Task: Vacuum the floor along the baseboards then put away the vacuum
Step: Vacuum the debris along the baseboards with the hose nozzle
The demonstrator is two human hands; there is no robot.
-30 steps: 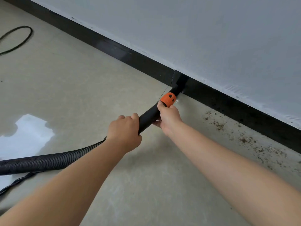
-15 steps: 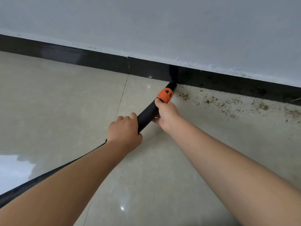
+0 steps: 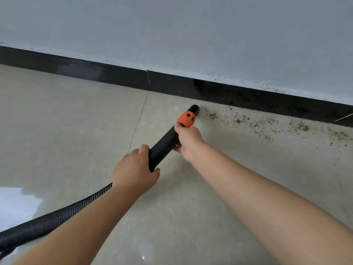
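Floor: pale glossy tile (image 3: pixel 76 131) is running up to a black baseboard (image 3: pixel 95 70) under a grey-white wall (image 3: pixel 172 25), pretty bare room tbh.

Vacuum wand: black tube (image 3: pixel 164 144) with an orange collar (image 3: pixel 186 119) is pointing up and to the right, its open tip (image 3: pixel 194 108) sitting low near the tile, just short of the baseboard. Can't tell if it's actually touching the floor.

Hose: ribbed black hose (image 3: pixel 57 217) is trailing off toward the lower left edge.

Right hand: right hand (image 3: pixel 188 139) is wrapping its fingers round the tube right behind the orange collar, so it's the front hand doing the steering.

Left hand: left hand (image 3: pixel 134 170) is curling round the tube further back, where the tube meets the hose.

Dirt: brown crumbs (image 3: pixel 267 123) are lying in a strip along the baseboard, starting just beside the tip and stretching off to the right.

What matters: the wand's long axis is angling toward the wall, while the mess is running sideways along it. So I'm guessing the next bit is sliding the tip rightward, and the right hand is the nearer one.

Progress: looks like the left stretch is clean, the right isn't, and putting away is still far off.
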